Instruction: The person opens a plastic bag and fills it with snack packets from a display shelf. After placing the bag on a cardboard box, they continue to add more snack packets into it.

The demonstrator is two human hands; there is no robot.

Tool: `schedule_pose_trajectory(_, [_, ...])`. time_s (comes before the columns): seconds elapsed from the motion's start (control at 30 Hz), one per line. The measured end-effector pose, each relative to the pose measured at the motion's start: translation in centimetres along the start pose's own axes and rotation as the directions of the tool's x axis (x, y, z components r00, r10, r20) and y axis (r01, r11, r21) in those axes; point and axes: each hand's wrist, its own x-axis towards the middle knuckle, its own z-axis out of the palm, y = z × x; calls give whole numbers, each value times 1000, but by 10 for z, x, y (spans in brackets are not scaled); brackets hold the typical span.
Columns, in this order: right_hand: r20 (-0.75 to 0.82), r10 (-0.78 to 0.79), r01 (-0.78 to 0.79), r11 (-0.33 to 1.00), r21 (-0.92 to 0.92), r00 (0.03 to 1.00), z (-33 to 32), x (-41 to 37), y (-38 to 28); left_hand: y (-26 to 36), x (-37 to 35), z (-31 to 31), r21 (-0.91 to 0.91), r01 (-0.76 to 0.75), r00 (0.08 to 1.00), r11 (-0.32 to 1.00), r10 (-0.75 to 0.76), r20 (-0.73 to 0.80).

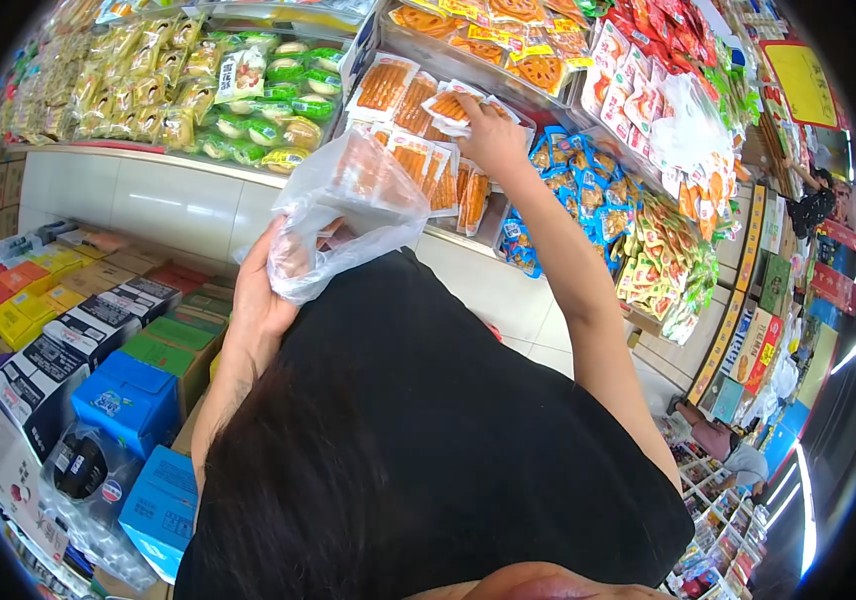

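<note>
My left hand (266,288) is closed on a thin clear plastic bag (323,255), which hangs partly open. Through its film some packets show, though the bag blurs them. Over the display bin, my right hand (496,138) has its fingers on a flat packet of orange-brown snack sticks (448,108), which tilts above its neighbours. The thumb and part of the grip are hidden. More packets of the same snack (386,85) lie in the bin around it, several of them below the bag's mouth.
Green and yellow wrapped snacks (273,100) fill the bin at left. Blue packets (583,185) lie right of my right forearm. Stacked cartons (128,400) stand at lower left. Two other people, one in a dark top (813,205), are in the aisle at far right.
</note>
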Motion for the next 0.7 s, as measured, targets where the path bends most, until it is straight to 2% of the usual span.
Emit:
schedule_pose_trajectory(0.07, [-4,18,-17,983,183,1000,-12,-2,9,0,0,-1,-7,8,1000,1000,-8,27])
schedule_pose_trajectory(0.1, [-6,17,-16,983,183,1000,-16,-3,15,0,0,-2,-14,20,998,1000,-19,54])
schedule_pose_trajectory(0.17, [-12,74,-65,939,338,997,-24,-4,26,-1,2,-8,-19,11,998,1000,-10,60])
schedule_pose_trajectory(0.2, [75,157,-174,903,394,985,-34,-5,26,-2,3,-11,-25,5,998,1000,-3,66])
schedule_pose_trajectory(0.23, [75,157,-173,902,394,985,-39,-7,28,-1,4,-12,-24,5,998,1000,-3,65])
schedule_pose_trajectory(0.3, [1,208,-156,727,669,978,-43,-13,34,0,5,-11,-35,54,989,998,-49,142])
schedule_pose_trajectory(0.33, [-109,182,-26,615,788,977,-31,-12,40,-1,4,-8,-33,55,989,998,-50,140])
schedule_pose_trajectory(0.37, [-108,184,-28,612,790,977,-26,-15,43,-3,2,-2,45,22,995,999,-26,97])
schedule_pose_trajectory(0.4, [-120,166,25,486,874,979,-38,-21,35,-5,0,8,125,-8,998,992,1,55])
schedule_pose_trajectory(0.43, [-133,149,74,346,935,980,-52,-28,25,-8,-3,25,127,-8,999,992,2,51])
schedule_pose_trajectory(0.47, [-8,169,-32,236,971,986,-66,-38,13,-12,-7,48,129,-33,992,991,48,-115])
schedule_pose_trajectory(0.5, [-6,170,-34,232,972,985,-67,-47,4,-15,-9,60,136,-57,956,989,93,-277])
schedule_pose_trajectory(0.57, [147,93,-142,-59,988,985,-69,-61,-17,-16,-8,60,113,-74,961,991,101,-256])
schedule_pose_trajectory(0.6, [115,77,-110,-64,992,990,-68,-68,-30,-16,-8,61,87,-92,967,992,110,-230])
schedule_pose_trajectory(0.63, [149,75,-143,-78,987,986,-64,-75,-42,-17,-7,63,87,-95,967,992,113,-230])
schedule_pose_trajectory(0.7, [25,50,-19,-127,992,998,-64,-84,-72,-17,-8,68,68,-140,972,988,150,-182])
